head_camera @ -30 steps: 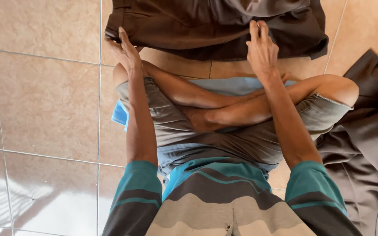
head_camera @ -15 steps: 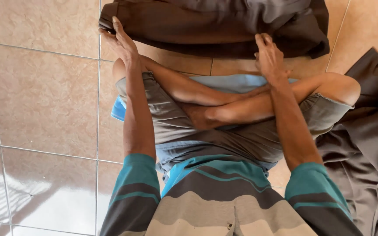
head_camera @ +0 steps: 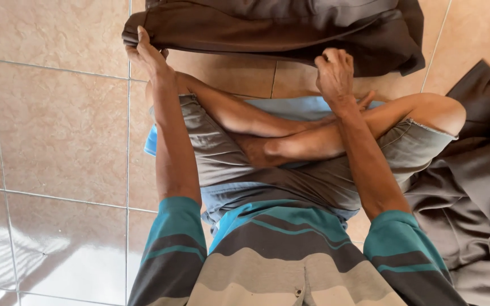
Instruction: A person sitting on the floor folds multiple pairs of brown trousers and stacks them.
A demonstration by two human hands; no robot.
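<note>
Dark brown trousers (head_camera: pixel 267 31) lie folded on the tiled floor (head_camera: pixel 58 124) in front of your crossed legs. Your left hand (head_camera: pixel 148 56) pinches their near left corner, fingers closed on the cloth. Your right hand (head_camera: pixel 336 71) is curled shut on the near edge. Grey cloth (head_camera: pixel 472 192) is heaped at the right.

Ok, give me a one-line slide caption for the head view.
Seated cross-legged on a tiled floor, a person's left hand and right hand grip the near edge of a dark brown garment.
</note>
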